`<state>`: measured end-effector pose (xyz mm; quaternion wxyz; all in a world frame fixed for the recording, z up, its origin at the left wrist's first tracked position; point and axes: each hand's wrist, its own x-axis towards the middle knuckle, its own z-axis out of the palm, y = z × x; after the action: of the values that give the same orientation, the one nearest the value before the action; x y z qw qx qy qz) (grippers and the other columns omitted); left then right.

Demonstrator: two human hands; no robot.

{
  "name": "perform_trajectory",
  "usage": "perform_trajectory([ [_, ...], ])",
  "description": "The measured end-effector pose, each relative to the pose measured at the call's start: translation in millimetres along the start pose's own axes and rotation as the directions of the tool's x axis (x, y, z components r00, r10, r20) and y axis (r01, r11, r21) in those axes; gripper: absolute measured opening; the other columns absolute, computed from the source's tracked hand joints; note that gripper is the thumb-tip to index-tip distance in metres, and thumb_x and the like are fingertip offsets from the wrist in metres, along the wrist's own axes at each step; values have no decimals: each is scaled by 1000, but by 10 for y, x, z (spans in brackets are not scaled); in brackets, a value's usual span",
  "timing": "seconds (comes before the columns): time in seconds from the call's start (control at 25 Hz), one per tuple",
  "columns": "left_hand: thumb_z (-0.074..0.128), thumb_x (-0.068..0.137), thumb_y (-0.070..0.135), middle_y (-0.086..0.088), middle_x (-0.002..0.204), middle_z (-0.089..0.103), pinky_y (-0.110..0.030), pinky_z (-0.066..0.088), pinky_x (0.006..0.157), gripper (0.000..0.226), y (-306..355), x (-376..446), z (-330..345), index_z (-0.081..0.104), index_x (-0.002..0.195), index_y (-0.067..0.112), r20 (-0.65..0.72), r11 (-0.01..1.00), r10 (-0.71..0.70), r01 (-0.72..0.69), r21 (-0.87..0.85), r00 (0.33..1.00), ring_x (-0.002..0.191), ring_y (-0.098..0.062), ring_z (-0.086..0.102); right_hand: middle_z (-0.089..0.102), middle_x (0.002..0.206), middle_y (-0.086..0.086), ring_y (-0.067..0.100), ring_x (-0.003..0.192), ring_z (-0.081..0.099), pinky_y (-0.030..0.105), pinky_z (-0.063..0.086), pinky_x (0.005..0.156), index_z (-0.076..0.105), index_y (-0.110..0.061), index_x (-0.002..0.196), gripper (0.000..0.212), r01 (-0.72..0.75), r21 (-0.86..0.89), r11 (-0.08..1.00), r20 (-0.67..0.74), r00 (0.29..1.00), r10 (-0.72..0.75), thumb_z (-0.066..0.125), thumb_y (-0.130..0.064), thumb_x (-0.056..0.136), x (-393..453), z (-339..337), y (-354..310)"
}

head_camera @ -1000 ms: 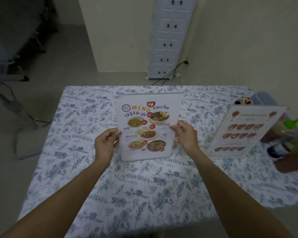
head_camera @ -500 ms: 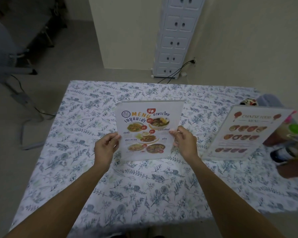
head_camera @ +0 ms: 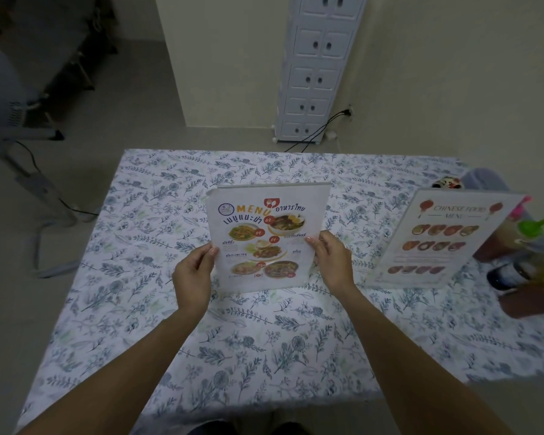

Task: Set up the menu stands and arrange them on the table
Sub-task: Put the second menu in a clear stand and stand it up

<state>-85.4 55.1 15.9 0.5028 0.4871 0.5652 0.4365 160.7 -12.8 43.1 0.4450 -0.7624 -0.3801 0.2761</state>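
A clear acrylic stand with a Thai food menu (head_camera: 266,233) stands upright in the middle of the table (head_camera: 157,215), which has a blue floral cloth. My left hand (head_camera: 193,279) pinches the stand's left edge and my right hand (head_camera: 330,259) pinches its right edge, both near the lower half. A second stand with a Chinese food menu (head_camera: 443,240) stands at the right, turned slightly toward the centre, with neither hand touching it.
Sauce bottles (head_camera: 528,262) with green and pink caps crowd the table's right edge behind the Chinese menu. Beyond the far edge stand a white drawer tower (head_camera: 314,67) with cables, and a grey fan (head_camera: 10,98) on the floor at left.
The view has shifted, so the table and both menus sit slightly lower in the frame. Both hands keep the same hold on the Thai menu stand.
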Motion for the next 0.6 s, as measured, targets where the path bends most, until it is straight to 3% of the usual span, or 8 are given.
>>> perform_trajectory([
  [0.16,60,92,29,1,115,59,-30,48,88,33,10,-170,60,57,120,13,-53,996,11,-6,86,999,101,-11,58,65,76,-2,3,59,50,12,39,50,62,-11,93,23,-26,10,1000,-41,999,26,56,-33,94,-90,-30,50],
  [0.28,61,91,30,-6,103,55,-28,47,75,22,-11,-383,148,52,106,17,-58,992,26,-19,127,998,85,-11,53,71,92,-4,5,73,61,19,49,63,63,-22,101,27,-43,22,999,-78,996,45,49,-45,94,-188,-128,124],
  [0.4,60,92,28,5,94,62,-21,49,71,3,0,-564,329,57,93,28,201,984,92,-119,131,975,82,1,57,71,102,-3,12,95,67,31,55,79,63,-26,100,35,-70,58,996,-141,987,77,44,-54,93,-304,-261,217],
  [0.48,59,92,25,13,95,65,-16,49,72,8,84,-610,521,59,92,34,375,978,123,-176,111,919,85,7,60,73,99,1,20,95,68,38,55,81,64,-26,97,42,-82,87,993,-196,976,98,42,-60,91,-394,-387,278],
  [0.6,59,92,26,3,108,69,-25,53,88,18,243,-653,898,64,109,22,542,980,116,-183,72,833,101,-8,64,73,96,7,31,98,66,48,52,88,66,-22,92,49,-91,177,980,-279,950,139,43,-65,86,-507,-694,384],
])
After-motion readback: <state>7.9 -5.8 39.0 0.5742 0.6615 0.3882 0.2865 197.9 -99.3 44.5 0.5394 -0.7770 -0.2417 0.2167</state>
